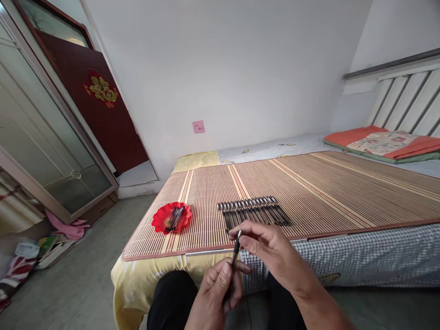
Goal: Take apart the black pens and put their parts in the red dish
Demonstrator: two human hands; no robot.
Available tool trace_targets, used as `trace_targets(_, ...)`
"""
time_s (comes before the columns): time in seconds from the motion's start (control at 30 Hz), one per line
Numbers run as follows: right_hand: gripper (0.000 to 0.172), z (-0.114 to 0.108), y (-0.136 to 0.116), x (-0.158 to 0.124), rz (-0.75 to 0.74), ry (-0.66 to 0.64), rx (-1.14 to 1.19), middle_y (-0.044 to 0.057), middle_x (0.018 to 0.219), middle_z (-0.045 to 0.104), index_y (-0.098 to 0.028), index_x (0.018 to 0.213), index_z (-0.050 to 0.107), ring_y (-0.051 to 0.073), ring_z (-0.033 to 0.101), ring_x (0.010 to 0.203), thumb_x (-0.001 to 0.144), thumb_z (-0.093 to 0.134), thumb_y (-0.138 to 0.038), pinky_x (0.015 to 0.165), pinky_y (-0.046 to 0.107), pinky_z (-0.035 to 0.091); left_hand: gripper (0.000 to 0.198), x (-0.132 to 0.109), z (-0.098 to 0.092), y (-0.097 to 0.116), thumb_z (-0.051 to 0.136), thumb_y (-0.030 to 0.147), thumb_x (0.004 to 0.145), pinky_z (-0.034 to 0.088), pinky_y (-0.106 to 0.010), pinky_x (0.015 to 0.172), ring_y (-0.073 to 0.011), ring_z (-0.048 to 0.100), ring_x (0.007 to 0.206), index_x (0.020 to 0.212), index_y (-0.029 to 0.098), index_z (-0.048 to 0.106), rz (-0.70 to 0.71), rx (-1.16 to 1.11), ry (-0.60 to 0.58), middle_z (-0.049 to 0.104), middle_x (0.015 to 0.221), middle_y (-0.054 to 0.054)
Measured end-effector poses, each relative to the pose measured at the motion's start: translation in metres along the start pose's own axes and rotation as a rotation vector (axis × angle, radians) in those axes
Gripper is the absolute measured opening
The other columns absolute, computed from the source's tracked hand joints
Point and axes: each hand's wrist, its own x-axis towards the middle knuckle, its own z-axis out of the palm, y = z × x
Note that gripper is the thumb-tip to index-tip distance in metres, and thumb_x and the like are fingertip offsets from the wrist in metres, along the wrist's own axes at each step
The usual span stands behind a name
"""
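Note:
A black pen point(236, 247) stands nearly upright in my left hand point(220, 286), whose fingers are wrapped round its lower part. Its silver tip points up. My right hand point(271, 247) reaches in from the right, thumb and forefinger pinched at that tip. Just beyond my hands, a row of several black pens point(254, 208) lies side by side on the bamboo mat point(202, 192). To the left of them, a red dish with a wavy rim point(158, 220) holds several more pens point(176, 217).
The mat covers a bed with a yellow and checked sheet point(360, 256). Folded orange bedding point(385, 142) lies at the far right by a white headboard point(409, 101). A pink note point(198, 127) sticks to the wall. Clothes point(20, 270) lie on the floor at left.

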Motion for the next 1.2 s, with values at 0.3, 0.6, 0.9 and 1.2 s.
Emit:
trace_targets(0.3, 0.031, -0.003, 0.031, -0.008, 0.115, 0.115, 0.133, 0.003, 0.083, 0.070, -0.025, 0.116, 0.080, 0.017, 0.059, 0.079, 0.099, 0.064, -0.046, 0.078, 0.031, 0.049, 0.040, 0.002, 0.000, -0.029, 0.058, 0.050, 0.101, 0.015, -0.019, 0.040, -0.0043, 0.012, 0.037, 0.101, 0.014, 0.073, -0.023, -0.381, -0.148, 0.027, 0.049, 0.010)
trace_targets(0.6, 0.027, -0.003, 0.029, 0.000, 0.127, 0.134, 0.135, 0.004, 0.093, 0.072, -0.021, 0.081, 0.075, 0.020, 0.063, 0.088, 0.081, 0.082, -0.047, 0.082, 0.031, 0.050, 0.043, 0.002, 0.000, -0.034, 0.064, 0.054, 0.097, 0.013, -0.019, 0.039, -0.0033, 0.012, 0.038, 0.094, 0.012, 0.071, -0.056, -0.322, -0.096, 0.028, 0.048, 0.011)
trace_targets(0.9, 0.027, -0.008, 0.045, -0.002, 0.157, 0.095, 0.198, 0.006, 0.102, 0.074, -0.022, 0.095, 0.080, 0.021, 0.062, 0.098, 0.086, 0.079, -0.048, 0.091, 0.034, 0.045, 0.042, 0.002, 0.001, -0.028, 0.068, 0.054, 0.096, 0.014, -0.019, 0.041, -0.0033, 0.014, 0.040, 0.094, 0.012, 0.071, -0.086, -0.339, -0.078, 0.029, 0.049, 0.011)
trace_targets(1.2, 0.035, -0.009, 0.050, 0.001, 0.205, 0.058, 0.303, 0.008, 0.107, 0.074, -0.022, 0.104, 0.081, 0.022, 0.061, 0.098, 0.086, 0.077, -0.051, 0.090, 0.036, 0.045, 0.044, 0.002, 0.003, -0.016, 0.073, 0.056, 0.092, 0.014, -0.020, 0.044, -0.0030, 0.014, 0.042, 0.094, 0.012, 0.070, -0.150, -0.350, -0.075, 0.031, 0.051, 0.011)
